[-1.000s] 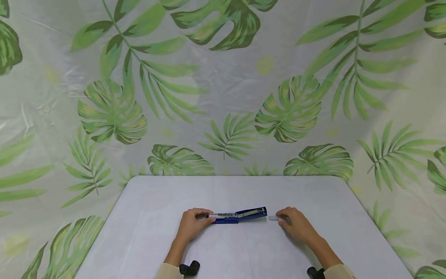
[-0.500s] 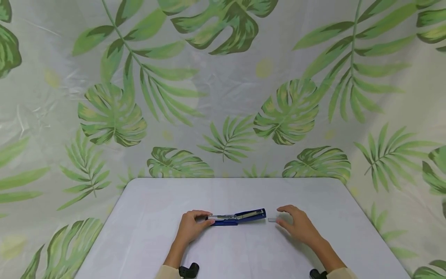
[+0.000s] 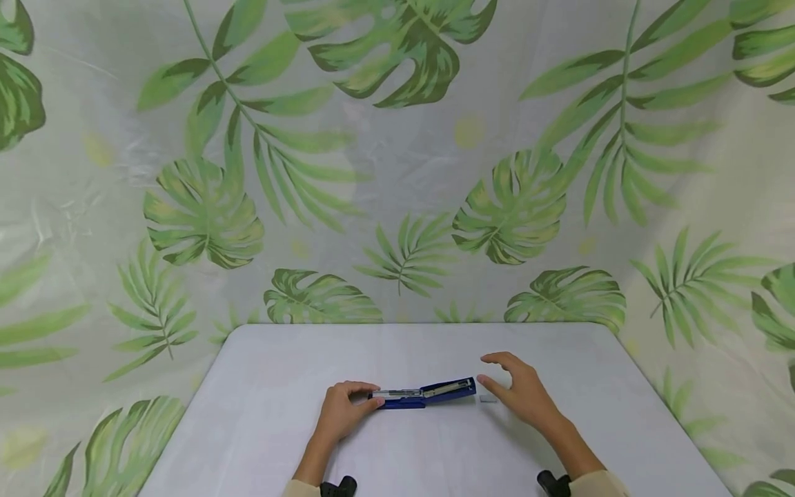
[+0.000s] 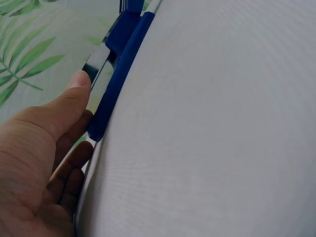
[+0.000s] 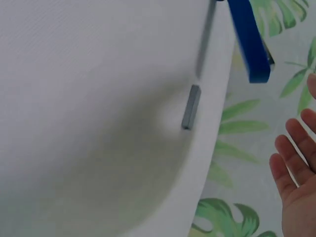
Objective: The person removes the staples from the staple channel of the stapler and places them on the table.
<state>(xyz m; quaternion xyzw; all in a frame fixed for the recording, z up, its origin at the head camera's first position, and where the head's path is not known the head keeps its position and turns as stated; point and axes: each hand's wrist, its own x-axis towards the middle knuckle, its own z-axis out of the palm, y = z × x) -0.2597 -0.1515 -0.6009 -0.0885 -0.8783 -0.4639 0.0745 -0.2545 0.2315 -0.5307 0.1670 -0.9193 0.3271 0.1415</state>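
A blue stapler [image 3: 448, 392] lies on the white table with its top swung wide open, showing the metal magazine. My left hand [image 3: 343, 407] pinches its left end between thumb and fingers; in the left wrist view the thumb [image 4: 79, 81] presses on the magazine's end. My right hand [image 3: 528, 395] hovers by the raised end of the cover, thumb and fingers spread, holding nothing. Whether the thumb touches the cover cannot be told. Below that hand a small grey strip of staples [image 5: 191, 107] lies on the table, just right of the stapler.
The white table [image 3: 397, 455] has a rounded far edge. Behind it hangs a leaf-patterned cloth [image 3: 404, 172]. Black wrist devices [image 3: 554, 483] sit at both cuffs.
My right hand has left the staple strip, rising and shifting left toward the stapler's cover with its fingers spread wider. The strip stays on the table. My left hand keeps its hold.
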